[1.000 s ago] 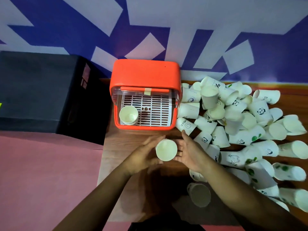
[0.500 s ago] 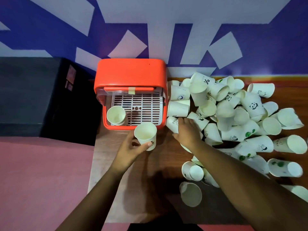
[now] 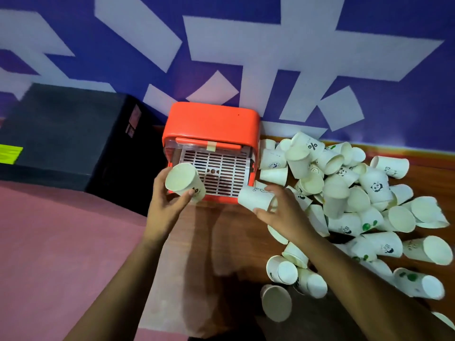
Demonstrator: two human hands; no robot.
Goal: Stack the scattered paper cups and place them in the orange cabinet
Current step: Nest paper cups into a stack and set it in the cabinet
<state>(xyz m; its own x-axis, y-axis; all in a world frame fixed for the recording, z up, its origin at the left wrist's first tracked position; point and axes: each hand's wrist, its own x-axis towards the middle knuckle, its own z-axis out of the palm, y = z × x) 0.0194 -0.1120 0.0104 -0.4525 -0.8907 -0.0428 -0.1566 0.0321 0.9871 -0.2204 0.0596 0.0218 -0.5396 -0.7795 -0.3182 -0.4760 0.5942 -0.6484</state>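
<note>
Fingers [image 3: 273,191] of right hand [image 3: 285,215] now grip lifted cup [image 3: 253,198], left-hand cup [image 3: 183,182] raised

paper cups [image 3: 374,190]: white, scattered heap right | orange cabinet [image 3: 211,124]: open front

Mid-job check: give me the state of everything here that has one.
orange cabinet: front open, rack showing.
left hand: grips a cup before the cabinet.
right hand: grips a second cup, tipped sideways.
loose cups: unstacked heap on the table, many lying sideways.
</note>
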